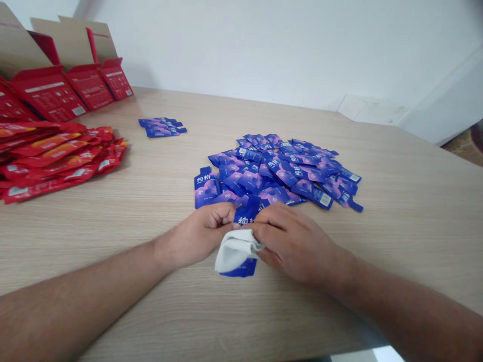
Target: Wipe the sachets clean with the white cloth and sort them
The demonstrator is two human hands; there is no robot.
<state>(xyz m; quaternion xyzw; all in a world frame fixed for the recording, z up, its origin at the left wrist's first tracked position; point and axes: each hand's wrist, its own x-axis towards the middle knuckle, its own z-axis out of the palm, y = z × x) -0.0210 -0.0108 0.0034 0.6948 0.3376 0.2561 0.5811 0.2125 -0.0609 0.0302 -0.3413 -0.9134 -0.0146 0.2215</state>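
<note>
My left hand (202,232) pinches the upper left edge of a blue sachet (244,217) lying on the wooden table (158,166). My right hand (292,240) presses a white cloth (234,250) onto the same sachet, its fingers curled over the cloth. Just beyond my hands lies a loose heap of blue sachets (283,168). One single blue sachet (206,187) lies face up at the left edge of that heap.
A small stack of blue sachets (162,126) lies farther back on the left. Flat red packets (56,156) are piled at the left edge. Open red cartons (75,83) stand behind them against the white wall.
</note>
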